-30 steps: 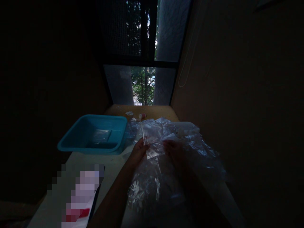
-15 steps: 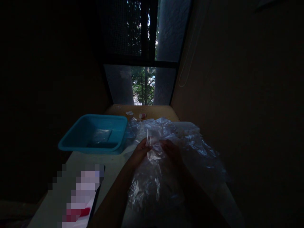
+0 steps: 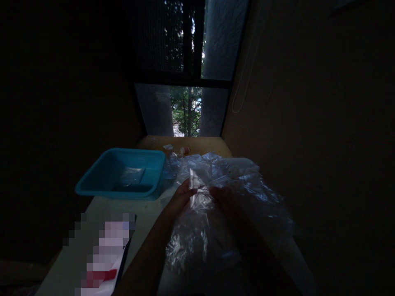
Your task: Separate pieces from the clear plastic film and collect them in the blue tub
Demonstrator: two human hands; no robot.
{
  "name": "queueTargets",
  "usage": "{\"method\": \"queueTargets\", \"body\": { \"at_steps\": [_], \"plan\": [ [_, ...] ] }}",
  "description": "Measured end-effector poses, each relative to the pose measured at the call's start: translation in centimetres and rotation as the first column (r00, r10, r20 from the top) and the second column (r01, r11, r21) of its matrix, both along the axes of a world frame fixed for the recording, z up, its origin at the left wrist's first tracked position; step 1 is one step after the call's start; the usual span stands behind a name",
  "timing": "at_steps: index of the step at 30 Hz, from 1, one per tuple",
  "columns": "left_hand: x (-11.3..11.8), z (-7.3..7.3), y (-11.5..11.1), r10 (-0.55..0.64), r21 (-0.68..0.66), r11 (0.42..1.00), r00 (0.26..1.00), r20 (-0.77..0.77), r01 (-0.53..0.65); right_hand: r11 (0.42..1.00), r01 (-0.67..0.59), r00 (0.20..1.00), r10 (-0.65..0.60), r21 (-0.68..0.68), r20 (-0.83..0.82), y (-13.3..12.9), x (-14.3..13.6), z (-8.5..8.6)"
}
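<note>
by the near left corner of the table (image 3: 148,211), find one flat item (image 3: 119,250), partly blurred out. over the middle and out to the right edge, see clear plastic film (image 3: 200,242), too tangled to count. just above it, find one clear packet (image 3: 201,199), pinched at its left side by thumb and fingers of the left hand (image 3: 182,194); at its right, see the right hand (image 3: 224,197), too dark to tell whether pinching. best to hold the film lightly taut by its edges, without creasing. toward the far left corner, count one blue basin (image 3: 117,195) with one flat packet (image 3: 132,174) inside. past the far edge, count one small pink-and-white cylinder (image 3: 185,151), one white scrap (image 3: 168,146).
</note>
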State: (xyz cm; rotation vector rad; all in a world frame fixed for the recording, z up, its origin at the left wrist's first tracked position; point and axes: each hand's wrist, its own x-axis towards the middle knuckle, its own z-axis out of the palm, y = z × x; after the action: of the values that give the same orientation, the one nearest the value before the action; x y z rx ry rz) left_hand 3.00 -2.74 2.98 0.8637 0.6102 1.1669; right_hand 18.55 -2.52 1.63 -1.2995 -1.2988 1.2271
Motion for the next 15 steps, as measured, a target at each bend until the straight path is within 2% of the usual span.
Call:
{"method": "queueTargets", "body": {
  "at_steps": [3, 6, 9, 12, 15],
  "plan": [
    [0.0, -0.3, 0.1, -0.033, 0.016, 0.999, 0.997, -0.069, 0.034, 0.996, -0.078, 0.994, 0.075, 0.030, 0.084, 0.1, 0.0, 0.2],
    [-0.1, -0.5, 0.2, -0.029, 0.035, 0.999, 0.992, -0.126, 0.034, 0.991, -0.075, 0.990, 0.060, 0.111, 0.130, 0.2, 0.0, 0.5],
    [-0.1, -0.6, 0.3, -0.020, 0.024, 0.999, 0.987, -0.161, 0.025, 0.991, -0.075, 0.995, 0.068, 0.107, 0.074, 0.2, 0.1, 0.8],
    [-0.2, -0.6, 0.3, -0.011, 0.015, 1.000, 0.986, -0.164, 0.014, 0.994, -0.099, 0.995, 0.101, 0.049, -0.020, 0.1, 0.1, 1.1],
    [-0.2, -0.7, 0.3, -0.005, 0.021, 1.000, 0.986, -0.165, 0.008, 0.999, -0.047, 0.993, 0.045, -0.017, -0.106, -0.1, 0.0, 1.3]
  ]
}}
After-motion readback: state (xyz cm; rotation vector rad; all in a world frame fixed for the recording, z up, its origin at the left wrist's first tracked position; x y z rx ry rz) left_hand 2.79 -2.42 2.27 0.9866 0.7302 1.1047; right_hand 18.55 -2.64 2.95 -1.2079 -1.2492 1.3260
